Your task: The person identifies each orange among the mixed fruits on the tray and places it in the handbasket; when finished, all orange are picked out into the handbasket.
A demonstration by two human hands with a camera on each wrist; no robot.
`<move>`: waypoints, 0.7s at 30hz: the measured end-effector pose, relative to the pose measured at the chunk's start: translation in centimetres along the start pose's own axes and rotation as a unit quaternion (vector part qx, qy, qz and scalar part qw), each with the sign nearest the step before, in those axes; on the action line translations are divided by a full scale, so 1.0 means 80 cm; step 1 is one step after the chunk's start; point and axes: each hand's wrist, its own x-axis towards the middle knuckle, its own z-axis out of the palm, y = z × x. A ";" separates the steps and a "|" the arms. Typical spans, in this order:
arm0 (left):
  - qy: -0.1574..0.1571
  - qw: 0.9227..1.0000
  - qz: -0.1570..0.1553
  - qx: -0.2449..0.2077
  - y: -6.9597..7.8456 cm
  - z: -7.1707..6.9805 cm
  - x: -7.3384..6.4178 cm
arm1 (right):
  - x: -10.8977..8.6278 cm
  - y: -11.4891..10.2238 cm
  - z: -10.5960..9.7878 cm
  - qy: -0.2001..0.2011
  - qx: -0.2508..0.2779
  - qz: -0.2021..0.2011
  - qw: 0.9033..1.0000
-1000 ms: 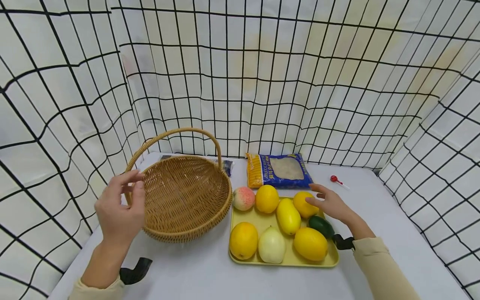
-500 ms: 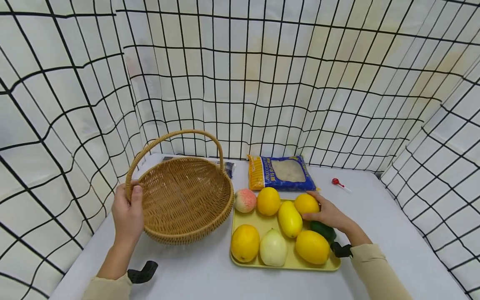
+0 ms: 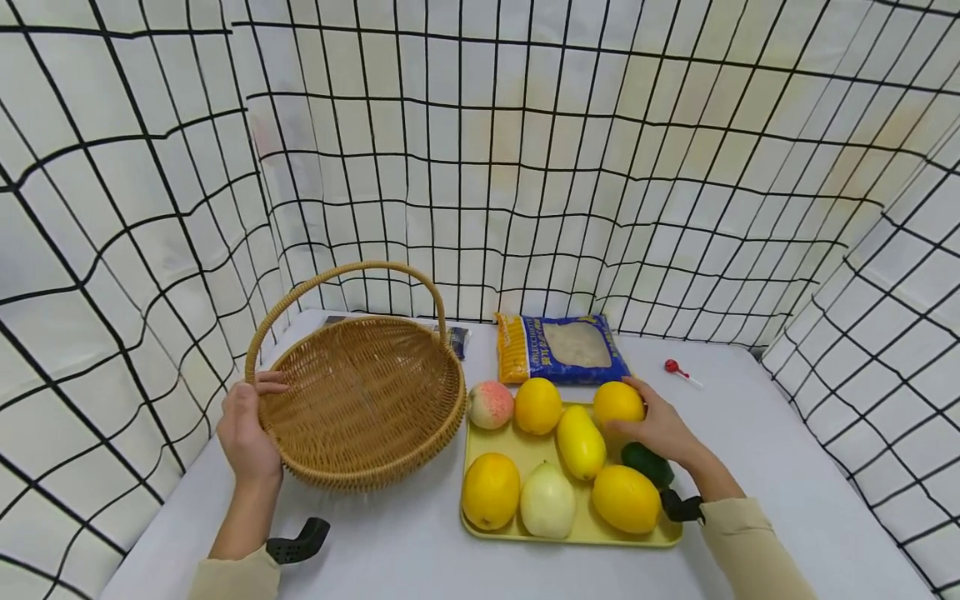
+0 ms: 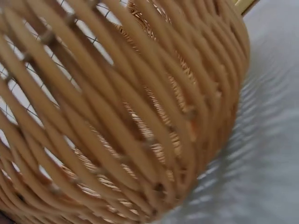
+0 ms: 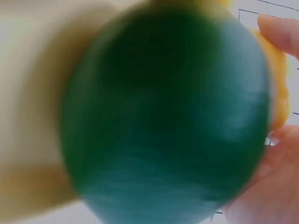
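"Wicker first, from the head view: where is the basket (image 3: 367, 400)?"

"On the left of the white table (image 3: 390, 550). The left hand (image 3: 251, 433) grips its left rim, with the fingers bent over the edge."

"And the right hand (image 3: 660, 425)?"

"It curves round an orange (image 3: 617, 402) toward the far right of the yellow tray (image 3: 487, 442). Fingers lie on the fruit's far right side and the thumb on its near side, parted only by the breadth of what they hold. Whether the orange touches the tray, I cannot tell."

"What lies about it?"

"Just nearer, a green fruit (image 3: 647, 464); to the left, a long yellow fruit (image 3: 581, 443); at the near edge, a pale round fruit (image 3: 548, 500); at the far left corner, a peach (image 3: 491, 406). Beyond the tray rest a blue and yellow bag (image 3: 577, 348) and, farther right, a red lollipop (image 3: 672, 367)."

"Now the left wrist view?"

"Basket weave fills most of it, with table on the right. I cannot make out that hand's fingers there."

"Right wrist?"

"Green fruit looms in the middle, badly blurred. Behind its right side, the shape between finger and thumb is probably the orange."
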 end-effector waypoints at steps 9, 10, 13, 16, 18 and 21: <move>-0.069 0.995 0.029 0.070 -0.014 -0.011 -0.014 | -0.015 -0.065 -0.014 0.064 0.008 -0.024 0.998; -0.069 0.994 0.032 0.079 -0.015 -0.013 -0.014 | -0.016 -0.073 -0.015 0.064 0.013 -0.026 0.998; -0.064 0.993 0.031 0.094 -0.018 -0.016 -0.016 | -0.021 -0.092 -0.016 0.057 0.030 -0.028 0.998; -0.056 0.992 0.043 0.103 -0.022 -0.019 -0.016 | -0.023 -0.106 -0.012 0.048 0.051 -0.029 0.997; -0.049 0.991 0.058 0.107 -0.025 -0.021 -0.016 | -0.024 -0.115 -0.007 0.043 0.069 -0.031 0.996; -0.032 0.990 0.084 0.110 -0.028 -0.022 -0.016 | -0.026 -0.130 0.004 0.039 0.092 -0.036 0.994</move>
